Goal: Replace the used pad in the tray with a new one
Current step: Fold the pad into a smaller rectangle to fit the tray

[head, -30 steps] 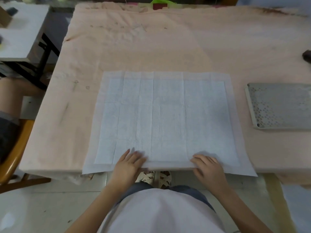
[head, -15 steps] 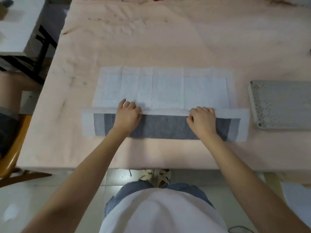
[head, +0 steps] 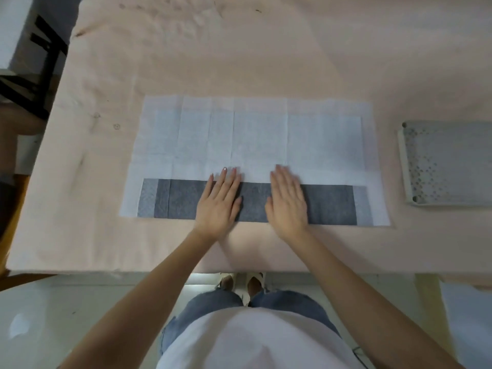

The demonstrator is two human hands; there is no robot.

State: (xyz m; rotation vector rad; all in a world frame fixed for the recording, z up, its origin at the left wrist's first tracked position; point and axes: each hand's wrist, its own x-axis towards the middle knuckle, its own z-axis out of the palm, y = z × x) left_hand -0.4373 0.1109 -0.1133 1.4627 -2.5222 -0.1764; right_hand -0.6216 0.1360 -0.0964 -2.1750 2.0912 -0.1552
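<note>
1. My left hand (head: 219,202) lies flat at the centre of the frame, fingers straight and close together, palm down on the dark folded strip of the pad (head: 253,139); the fingertips reach just past the strip's far edge onto the white face.
2. My right hand (head: 288,201) lies just beside it, to the right of centre, also flat with straight fingers, pressing the same strip. The hand is slightly blurred. Neither hand grasps anything; the two are near each other but apart.
3. The pad is spread on the table (head: 266,49) in the middle of the frame. Its near edge is folded over toward the far side, so that a grey band of backing (head: 181,202) shows along the lower part, while the white quilted face with fold creases shows above. A paler margin frames the pad on all sides.
4. The tray (head: 447,163), grey and perforated with small holes, rests on the table at the right edge of the frame, well apart from the pad and partly cut off by the frame.
5. The table is covered by a pale pink cloth with faint marks and wrinkles.
6. In the lower frame: my forearms, a white shirt, blue jeans and light shoes (head: 241,284) on a pale floor.
7. Upper left corner: a dark frame (head: 40,65) beside the table.
</note>
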